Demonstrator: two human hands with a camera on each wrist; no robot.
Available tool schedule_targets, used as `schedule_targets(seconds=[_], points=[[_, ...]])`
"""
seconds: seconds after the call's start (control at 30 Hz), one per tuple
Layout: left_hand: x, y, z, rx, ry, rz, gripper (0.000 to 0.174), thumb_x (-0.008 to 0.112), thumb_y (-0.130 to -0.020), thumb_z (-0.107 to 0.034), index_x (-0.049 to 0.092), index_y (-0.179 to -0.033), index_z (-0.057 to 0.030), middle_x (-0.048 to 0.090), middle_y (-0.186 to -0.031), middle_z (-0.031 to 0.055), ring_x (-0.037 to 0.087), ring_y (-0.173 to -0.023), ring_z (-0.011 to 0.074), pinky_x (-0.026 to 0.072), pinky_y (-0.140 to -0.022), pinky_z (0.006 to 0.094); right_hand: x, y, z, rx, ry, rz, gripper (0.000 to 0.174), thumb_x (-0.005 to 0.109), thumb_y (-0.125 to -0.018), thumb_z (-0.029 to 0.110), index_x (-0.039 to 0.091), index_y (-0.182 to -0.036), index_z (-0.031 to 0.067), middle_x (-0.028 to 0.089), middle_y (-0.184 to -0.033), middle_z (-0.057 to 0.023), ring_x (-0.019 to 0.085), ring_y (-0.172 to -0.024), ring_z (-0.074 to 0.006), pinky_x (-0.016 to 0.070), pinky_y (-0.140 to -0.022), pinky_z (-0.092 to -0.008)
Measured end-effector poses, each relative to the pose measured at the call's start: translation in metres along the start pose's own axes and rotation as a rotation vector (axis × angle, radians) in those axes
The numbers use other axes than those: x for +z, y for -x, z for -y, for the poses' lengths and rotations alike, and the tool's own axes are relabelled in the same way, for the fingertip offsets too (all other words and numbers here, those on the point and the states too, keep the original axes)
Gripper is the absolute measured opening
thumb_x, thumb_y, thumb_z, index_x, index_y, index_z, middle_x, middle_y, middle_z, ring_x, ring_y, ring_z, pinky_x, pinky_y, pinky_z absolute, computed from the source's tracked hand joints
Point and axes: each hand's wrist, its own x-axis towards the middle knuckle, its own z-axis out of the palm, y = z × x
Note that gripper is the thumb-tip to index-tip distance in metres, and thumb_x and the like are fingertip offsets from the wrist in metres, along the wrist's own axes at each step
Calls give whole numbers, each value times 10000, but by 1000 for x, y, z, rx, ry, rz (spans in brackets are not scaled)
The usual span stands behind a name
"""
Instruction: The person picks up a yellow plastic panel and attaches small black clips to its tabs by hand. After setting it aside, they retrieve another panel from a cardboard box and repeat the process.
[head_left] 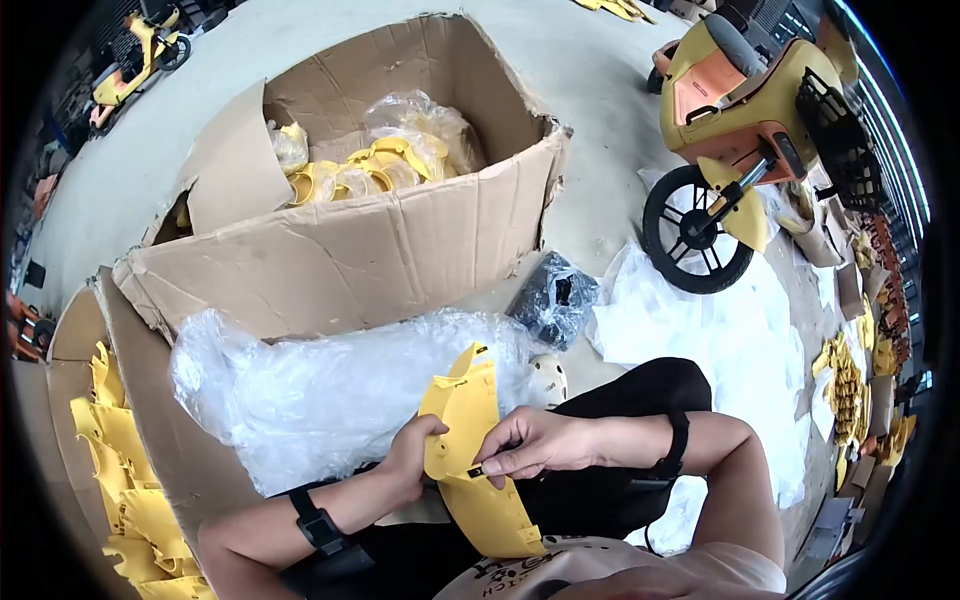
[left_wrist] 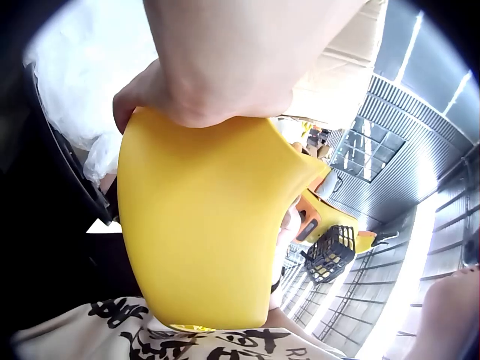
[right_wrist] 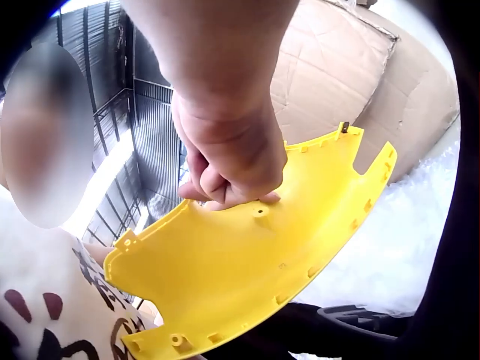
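Note:
A curved yellow plastic panel (head_left: 468, 420) stands over the person's lap, its ribbed, tabbed inner side showing in the head view. The left hand (head_left: 408, 452) grips its left edge. In the left wrist view that hand lies over the top of the panel's smooth outer face (left_wrist: 202, 217). At the opposite edge, about midway along, the right hand (head_left: 540, 440) pinches a small black clip (head_left: 476, 471) with thumb and fingers. Another black clip (right_wrist: 345, 127) sits on a tab near one end of the panel. Fingertips of the right hand are partly hidden in the right wrist view.
A large cardboard box (head_left: 350, 270) ahead holds yellow parts in plastic wrap. More yellow panels (head_left: 125, 450) fill a carton at the left. Clear plastic wrap (head_left: 300, 390) lies before the person, beside a black wrapped bundle (head_left: 556, 300). A yellow scooter (head_left: 740, 130) stands at the right.

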Motion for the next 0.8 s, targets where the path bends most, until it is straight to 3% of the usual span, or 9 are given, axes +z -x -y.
schedule_targets(seconds=[0.13,0.27,0.3,0.37,0.47,0.6,0.67,0.8], points=[[2,11,-11,-17,11,-60,543,430,-850,-289,513,-1313,-18,619,-1203,169,608,-1106,298,460,-947,455,0,-2,4,-100,-13,-80,281,667,-965,224,667,-1134,-1,654,-852,-51,358,-558,-30,256,-478,-193],[-3,13,-21,112,-17,-103,536,443,-864,-309,497,-1317,-28,615,-1221,137,595,-1111,281,437,-940,448,-8,-2,7,-65,-120,-211,322,623,-993,276,652,-1160,2,572,-797,-8,365,-565,-34,253,-476,-186],[-6,13,-22,140,-34,-91,545,440,-863,-310,477,-1335,-41,612,-1229,131,594,-1120,280,434,-942,448,-3,-1,10,-70,-122,-295,306,557,-1028,247,646,-1177,-5,507,-760,12,376,-603,-49,288,-518,-188],[-11,10,-20,145,-42,-87,548,436,-857,-319,470,-1344,-70,613,-1220,115,588,-1130,263,432,-936,433,-3,0,13,-89,-139,-353,332,514,-1040,194,578,-1298,-4,512,-855,-9,388,-636,-63,296,-533,-192],[-20,2,-14,119,-50,-72,554,427,-867,-323,502,-1340,-46,625,-1234,121,593,-1133,257,426,-950,445,-7,1,12,-153,-211,-350,360,478,-1025,81,512,-1369,-20,595,-954,-59,390,-640,-81,299,-539,-201],[-18,-2,-11,168,-41,-83,565,440,-852,-317,500,-1341,-42,644,-1203,119,621,-1122,241,461,-940,412,3,6,22,-230,-143,-332,320,490,-1038,124,519,-1330,-4,602,-857,-72,417,-603,-83,315,-519,-205],[-17,-1,-12,178,-40,-88,572,440,-851,-322,490,-1351,-47,639,-1215,120,617,-1134,245,457,-951,419,0,5,19,-274,-135,-381,213,491,-1039,140,530,-1203,9,607,-845,-76,419,-569,-85,316,-506,-207],[-13,5,-18,135,-64,-87,594,436,-849,-338,463,-1377,-67,618,-1254,125,601,-1166,256,443,-976,442,1,8,19,-289,-100,-396,175,540,-1020,143,574,-1120,5,606,-800,-64,415,-551,-79,311,-495,-207]])
